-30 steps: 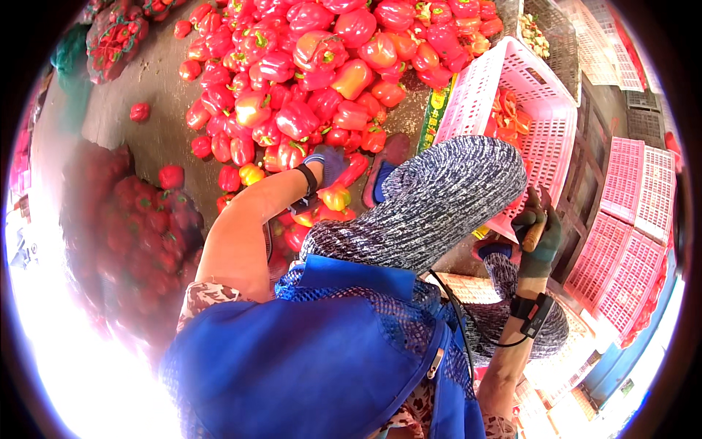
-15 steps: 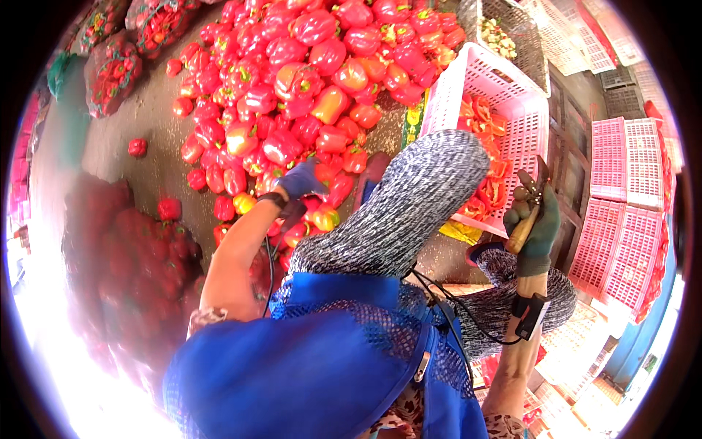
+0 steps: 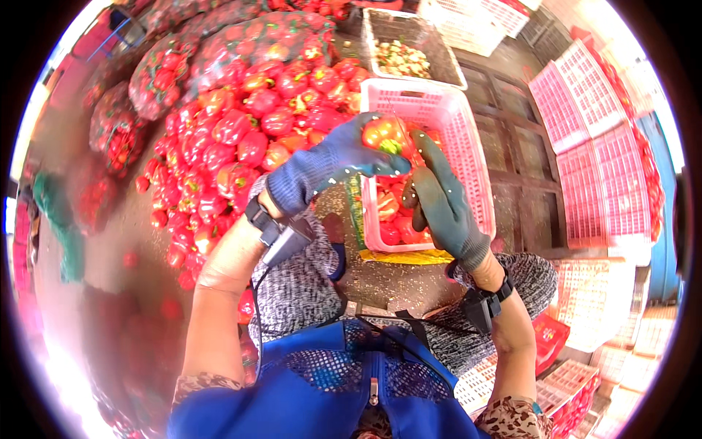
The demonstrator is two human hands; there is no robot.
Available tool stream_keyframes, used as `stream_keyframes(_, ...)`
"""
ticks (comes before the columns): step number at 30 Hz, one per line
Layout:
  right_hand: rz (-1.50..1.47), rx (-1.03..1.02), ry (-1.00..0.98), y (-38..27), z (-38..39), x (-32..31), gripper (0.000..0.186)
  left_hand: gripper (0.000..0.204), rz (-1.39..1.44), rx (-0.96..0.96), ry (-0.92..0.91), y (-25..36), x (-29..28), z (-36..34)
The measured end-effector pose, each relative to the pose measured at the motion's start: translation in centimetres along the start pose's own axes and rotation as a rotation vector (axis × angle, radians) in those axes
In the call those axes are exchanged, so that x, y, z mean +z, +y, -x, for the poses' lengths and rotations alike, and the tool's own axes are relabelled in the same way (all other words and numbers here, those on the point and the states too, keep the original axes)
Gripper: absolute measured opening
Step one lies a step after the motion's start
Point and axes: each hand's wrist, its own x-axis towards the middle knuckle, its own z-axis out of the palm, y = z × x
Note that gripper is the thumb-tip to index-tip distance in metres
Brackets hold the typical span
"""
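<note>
Held over a pink plastic crate (image 3: 472, 161), a red-orange bell pepper (image 3: 384, 134) with its green stem facing me sits in my left hand (image 3: 329, 157). That hand wears a blue glove, its fingers and thumb wrapped around the pepper. Close at its right side is my right hand (image 3: 446, 205), green-gloved, with the forefinger stretched along and the other fingers curled. The wooden-handled tool seen in this hand half a second ago is now hidden behind the glove. Red pepper pieces (image 3: 398, 227) lie inside the crate.
A large heap of red bell peppers (image 3: 219, 154) spreads left of the crate, with net sacks of peppers (image 3: 157, 77) behind. A crate of pale scraps (image 3: 401, 58) stands beyond. Dark pallets (image 3: 515, 157) lie to the right, beside stacked pink crates (image 3: 596, 175).
My left hand has lifted a pepper from the heap and brought it right, over the crate. My right hand has moved left to meet it. The view has swung toward the crate.
</note>
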Motion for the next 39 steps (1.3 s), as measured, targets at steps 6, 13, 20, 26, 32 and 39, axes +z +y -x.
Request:
stream_keyframes(6, 0.067, -0.046, 0.061, 2.7, 0.9, -2.7, 0.053, 0.059, 0.175, 0.253, -0.291, -3.5, 3.3, -2.2)
stream_keyframes(13, 0.008, 0.151, -0.044, 1.6, 1.6, -3.3, 0.057, 0.054, 0.151, 0.137, -0.429, -3.7, 1.9, -2.3)
stream_keyframes(20, 0.048, 0.26, -0.044, 2.7, -0.3, -2.9, 0.057, 0.056, 0.18, 0.184, -0.269, -3.8, 1.7, -1.1)
stream_keyframes(26, -0.117, 0.337, 0.162, 8.1, -2.6, -1.2, 0.057, 0.062, 0.067, 0.003, -0.178, -9.0, 1.1, -5.9)
stream_keyframes(32, -0.309, 0.462, 0.336, 11.4, -4.3, -6.3, 0.038, 0.069, 0.392, 0.099, -0.282, -9.6, -1.0, -5.0)
stream_keyframes(39, -0.053, 0.25, 0.426, 3.4, -3.6, -4.3, 0.043, 0.077, 0.215, 0.23, -0.233, -8.0, -0.2, -4.1)
